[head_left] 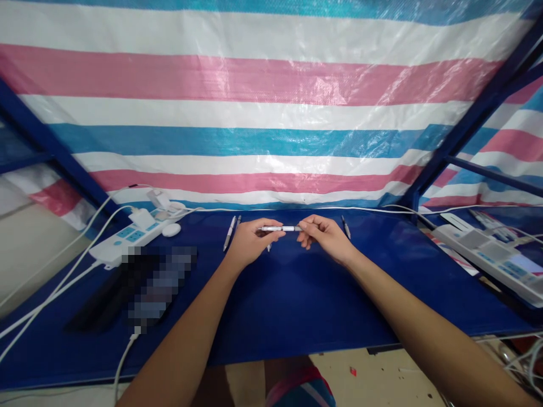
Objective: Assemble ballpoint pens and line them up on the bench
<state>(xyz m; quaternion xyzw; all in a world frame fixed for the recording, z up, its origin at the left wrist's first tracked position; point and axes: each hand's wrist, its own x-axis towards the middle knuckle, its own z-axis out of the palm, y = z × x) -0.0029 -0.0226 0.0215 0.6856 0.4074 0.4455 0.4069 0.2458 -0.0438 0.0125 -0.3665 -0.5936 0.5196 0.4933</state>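
Above blue table (305, 299), inside its edges, left hand (254, 237) and right hand (324, 234) pinch pen (280, 229); bare surface nearer body.

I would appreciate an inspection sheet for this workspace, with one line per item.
Surface: blue tabletop; no spill seen.
Things in use: one pen, held roughly level above the tabletop.
Clutter: loose pens beyond the hands; pixelated dark object at left; white compartment tray at right.
Hands: left hand and right hand grip opposite ends.
Cables: white cables at left, around the power strip; another along the back edge.
Surroundings: striped sheet behind, blue metal frame, small red scrap on the floor.
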